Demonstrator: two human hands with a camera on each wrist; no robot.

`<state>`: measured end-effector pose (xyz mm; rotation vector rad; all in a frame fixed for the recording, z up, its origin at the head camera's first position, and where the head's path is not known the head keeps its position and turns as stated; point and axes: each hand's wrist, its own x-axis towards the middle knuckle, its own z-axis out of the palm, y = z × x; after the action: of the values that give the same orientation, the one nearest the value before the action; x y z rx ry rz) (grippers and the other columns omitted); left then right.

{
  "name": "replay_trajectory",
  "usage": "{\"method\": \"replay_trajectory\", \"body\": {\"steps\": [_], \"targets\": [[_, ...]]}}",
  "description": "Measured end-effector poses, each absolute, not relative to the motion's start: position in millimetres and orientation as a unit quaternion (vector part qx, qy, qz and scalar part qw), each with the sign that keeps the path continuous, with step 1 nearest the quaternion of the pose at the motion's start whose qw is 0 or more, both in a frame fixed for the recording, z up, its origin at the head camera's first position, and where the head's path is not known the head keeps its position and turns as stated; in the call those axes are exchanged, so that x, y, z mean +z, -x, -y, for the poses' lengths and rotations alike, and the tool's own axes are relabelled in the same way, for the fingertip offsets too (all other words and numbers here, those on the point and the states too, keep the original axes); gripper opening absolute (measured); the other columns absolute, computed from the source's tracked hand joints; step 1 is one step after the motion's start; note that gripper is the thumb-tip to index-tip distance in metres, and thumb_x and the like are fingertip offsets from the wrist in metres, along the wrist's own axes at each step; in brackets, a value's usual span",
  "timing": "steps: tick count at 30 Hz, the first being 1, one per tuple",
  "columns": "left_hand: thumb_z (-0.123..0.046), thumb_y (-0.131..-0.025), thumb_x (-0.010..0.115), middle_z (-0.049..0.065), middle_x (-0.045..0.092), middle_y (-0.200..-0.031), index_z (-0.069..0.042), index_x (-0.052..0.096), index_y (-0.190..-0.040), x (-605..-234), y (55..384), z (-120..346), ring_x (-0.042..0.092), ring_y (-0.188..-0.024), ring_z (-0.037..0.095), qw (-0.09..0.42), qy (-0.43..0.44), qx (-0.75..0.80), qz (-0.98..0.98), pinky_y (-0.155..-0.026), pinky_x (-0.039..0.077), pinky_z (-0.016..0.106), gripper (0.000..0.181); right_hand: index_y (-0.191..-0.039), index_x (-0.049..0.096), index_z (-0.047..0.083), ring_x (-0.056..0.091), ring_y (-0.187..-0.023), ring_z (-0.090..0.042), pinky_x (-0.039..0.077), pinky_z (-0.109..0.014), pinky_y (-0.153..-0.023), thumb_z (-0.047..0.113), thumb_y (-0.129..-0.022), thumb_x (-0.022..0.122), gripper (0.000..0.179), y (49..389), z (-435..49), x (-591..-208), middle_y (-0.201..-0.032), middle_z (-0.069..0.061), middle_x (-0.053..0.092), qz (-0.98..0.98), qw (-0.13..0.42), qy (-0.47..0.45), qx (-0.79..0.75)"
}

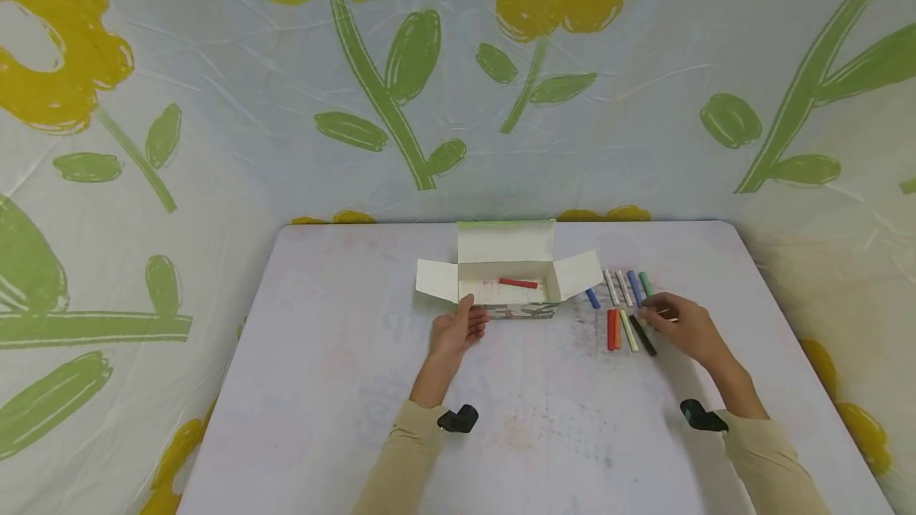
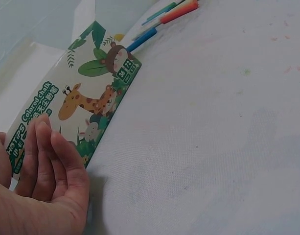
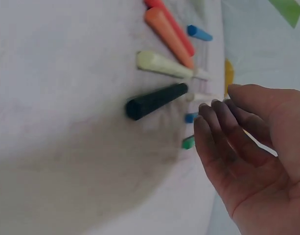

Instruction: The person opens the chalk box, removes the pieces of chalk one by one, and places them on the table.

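My left hand (image 1: 451,332) grips the near left side of an open chalk box (image 1: 518,311), thumb over the rim and fingers against its printed front. The left wrist view shows this front, with animals and the words "Colored chalk" (image 2: 37,102). One red chalk stick (image 1: 518,283) lies inside. At the right, my right hand (image 1: 683,326) hovers by the loose chalks with loosely bent fingers; no chalk shows plainly in it. Nearest to it are a blue chalk (image 1: 634,289), a green chalk (image 1: 646,284) and a black chalk (image 3: 157,101).
Beside the box lie a red chalk (image 1: 611,330), an orange chalk (image 1: 618,329), a pale yellow chalk (image 1: 629,331), two white ones and another blue chalk (image 1: 592,298). The box's flaps (image 1: 581,274) stand spread out. Flowered cloth (image 1: 608,157) hangs behind the white table (image 1: 537,435).
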<state>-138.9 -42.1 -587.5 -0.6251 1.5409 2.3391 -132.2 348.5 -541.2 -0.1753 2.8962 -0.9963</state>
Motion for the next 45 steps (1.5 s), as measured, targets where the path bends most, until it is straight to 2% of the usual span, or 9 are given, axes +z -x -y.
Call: {"method": "replay_trajectory", "body": {"steps": [4,8,15,18,21,29,34,40,45], "targets": [[-0.038,-0.101,0.066,0.008,0.076,-0.084,0.01,0.074,-0.102,-586.6,138.6,42.5,0.065,-0.07,0.009,0.138,0.218,0.805,-0.534,-0.065,0.055,0.02,0.049,-0.119,0.064,-0.009,0.07,-0.08,-0.034,0.051,-0.019,-0.059,0.01,-0.102,0.065,0.026,138.8,-344.0,-532.4,-0.1,-0.023,0.07,-0.937,-0.017,0.076,-0.341],[-0.039,-0.101,0.066,0.009,0.076,-0.085,0.01,0.073,-0.103,-586.2,138.0,42.7,0.065,-0.07,0.009,0.137,0.217,0.806,-0.533,-0.065,0.055,0.02,0.049,-0.121,0.065,-0.007,0.069,-0.081,-0.03,0.048,-0.012,-0.062,0.011,-0.102,0.065,0.026,146.3,-337.5,-519.9,-0.103,-0.024,0.07,-0.928,-0.05,0.074,-0.361],[-0.04,-0.101,0.066,0.007,0.076,-0.084,0.008,0.074,-0.1,-584.3,136.7,42.9,0.066,-0.07,0.008,0.143,0.214,0.807,-0.531,-0.066,0.055,0.02,0.048,-0.122,0.066,-0.004,0.058,-0.087,0.005,0.043,-0.001,-0.076,0.017,-0.104,0.063,0.028,158.2,-317.0,-494.8,-0.107,-0.022,0.071,-0.915,-0.072,0.084,-0.388],[-0.039,-0.101,0.066,0.006,0.075,-0.083,0.008,0.074,-0.099,-583.6,137.0,44.1,0.065,-0.07,0.009,0.147,0.215,0.809,-0.528,-0.066,0.055,0.021,0.048,-0.121,0.067,-0.005,0.057,-0.089,0.011,0.043,-0.001,-0.081,0.014,-0.103,0.064,0.026,164.6,-303.7,-487.8,-0.107,-0.022,0.071,-0.901,-0.085,0.105,-0.411],[-0.039,-0.102,0.065,0.007,0.075,-0.085,0.008,0.073,-0.1,-583.7,137.9,45.6,0.066,-0.072,0.009,0.154,0.213,0.81,-0.524,-0.068,0.055,0.021,0.047,-0.121,0.067,-0.005,0.061,-0.09,0.006,0.044,-0.002,-0.083,0.011,-0.103,0.064,0.024,170.5,-289.6,-482.2,-0.107,-0.022,0.071,-0.892,-0.086,0.124,-0.427],[-0.039,-0.102,0.065,0.007,0.075,-0.087,0.008,0.073,-0.104,-581.3,139.4,47.1,0.066,-0.074,0.009,0.167,0.21,0.808,-0.525,-0.069,0.055,0.021,0.048,-0.124,0.066,-0.005,0.068,-0.098,-0.03,0.046,-0.004,-0.083,0.007,-0.101,0.066,0.026,184.1,-249.5,-472.7,-0.113,-0.023,0.07,-0.878,-0.053,0.149,-0.452],[-0.038,-0.103,0.064,0.006,0.075,-0.086,0.007,0.073,-0.103,-579.9,140.3,46.4,0.066,-0.073,0.01,0.167,0.215,0.806,-0.525,-0.068,0.056,0.021,0.046,-0.12,0.067,-0.004,0.068,-0.103,-0.035,0.048,-0.007,-0.084,0.006,-0.101,0.066,0.022,193.8,-226.7,-480.8,-0.112,-0.021,0.071,-0.866,-0.036,0.189,-0.462],[-0.039,-0.102,0.064,0.006,0.075,-0.086,0.008,0.072,-0.106,-578.9,141.3,46.6,0.066,-0.073,0.009,0.168,0.217,0.803,-0.529,-0.069,0.056,0.021,0.048,-0.116,0.068,-0.002,0.069,-0.1,-0.033,0.059,-0.031,-0.085,0.005,-0.1,0.067,0.017,205.1,-206.8,-497.9,-0.107,-0.017,0.072,-0.87,-0.015,0.219,-0.443],[-0.039,-0.102,0.064,0.007,0.075,-0.087,0.01,0.071,-0.11,-579.1,139.8,47.0,0.067,-0.073,0.009,0.167,0.206,0.804,-0.533,-0.07,0.055,0.021,0.05,-0.113,0.067,-0.006,0.069,-0.099,-0.036,0.058,-0.051,-0.086,0.0,-0.098,0.067,0.016,210.3,-195.0,-507.0,-0.107,-0.022,0.071,-0.873,0.011,0.235,-0.427]]}}
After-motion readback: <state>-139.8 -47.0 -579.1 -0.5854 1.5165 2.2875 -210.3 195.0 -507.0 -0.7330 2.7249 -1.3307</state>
